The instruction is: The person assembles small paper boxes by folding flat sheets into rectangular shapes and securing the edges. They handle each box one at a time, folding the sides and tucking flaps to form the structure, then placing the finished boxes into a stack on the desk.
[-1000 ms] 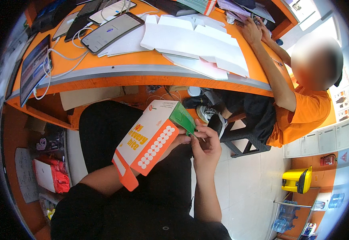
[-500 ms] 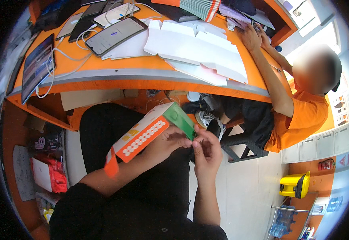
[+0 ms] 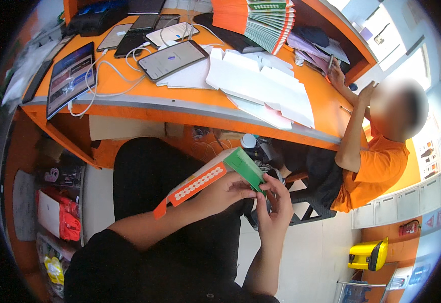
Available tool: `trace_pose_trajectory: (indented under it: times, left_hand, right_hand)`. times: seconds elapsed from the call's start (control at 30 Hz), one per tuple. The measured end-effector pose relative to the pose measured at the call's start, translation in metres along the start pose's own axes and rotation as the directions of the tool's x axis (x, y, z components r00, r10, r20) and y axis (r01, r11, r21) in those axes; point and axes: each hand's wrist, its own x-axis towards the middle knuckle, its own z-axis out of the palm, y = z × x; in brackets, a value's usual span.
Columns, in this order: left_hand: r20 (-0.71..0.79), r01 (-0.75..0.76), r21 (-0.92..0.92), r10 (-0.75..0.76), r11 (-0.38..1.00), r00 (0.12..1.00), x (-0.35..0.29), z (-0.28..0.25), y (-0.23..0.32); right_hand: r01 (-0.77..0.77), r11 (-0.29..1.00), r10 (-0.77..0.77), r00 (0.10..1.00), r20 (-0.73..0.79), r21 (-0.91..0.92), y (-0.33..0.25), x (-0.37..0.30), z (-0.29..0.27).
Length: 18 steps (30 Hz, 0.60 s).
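Observation:
Over my lap I hold a thin cardboard carton (image 3: pixel 199 184), orange and white with a green end and a row of pale round marks along its side. My left hand (image 3: pixel 223 196) is closed on it from beneath, near the green end, and part of that grip is behind the card. With thumb and fingers my right hand (image 3: pixel 275 204) pinches the lower edge of the green flap (image 3: pixel 244 169). Both hands' fingertips nearly meet there. At the carton's other end a narrow orange flap (image 3: pixel 161 208) hangs out, above my left forearm.
Flattened white cartons (image 3: pixel 261 83), a phone (image 3: pixel 172 60) with cables and a tablet (image 3: pixel 71 78) lie on the orange desk (image 3: pixel 190 117). A fan of printed cartons (image 3: pixel 253 22) stands farther back. To the right sits a co-worker in an orange shirt (image 3: pixel 377 174), holding a phone.
The view has shifted, so the desk appears farther right and lower. My hands keep their grip on the carton and green flap. The co-worker has raised one hand towards the head.

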Motion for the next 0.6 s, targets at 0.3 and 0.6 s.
trace_pose_trajectory:
  times: [0.3, 0.6]
  left_hand:
    - [-0.031, -0.068, -0.133, 0.065, 0.989, 0.997, -0.009, 0.012, 0.011]
    - [-0.1, -0.095, -0.043, 0.09, 0.995, 0.991, -0.016, 0.006, 0.014]
  right_hand:
    - [-0.05, 0.939, 0.096, 0.988, -0.119, 0.34, -0.007, -0.015, 0.006]
    - [0.006, 0.904, 0.036, 0.995, -0.09, 0.428, -0.009, -0.009, 0.009]
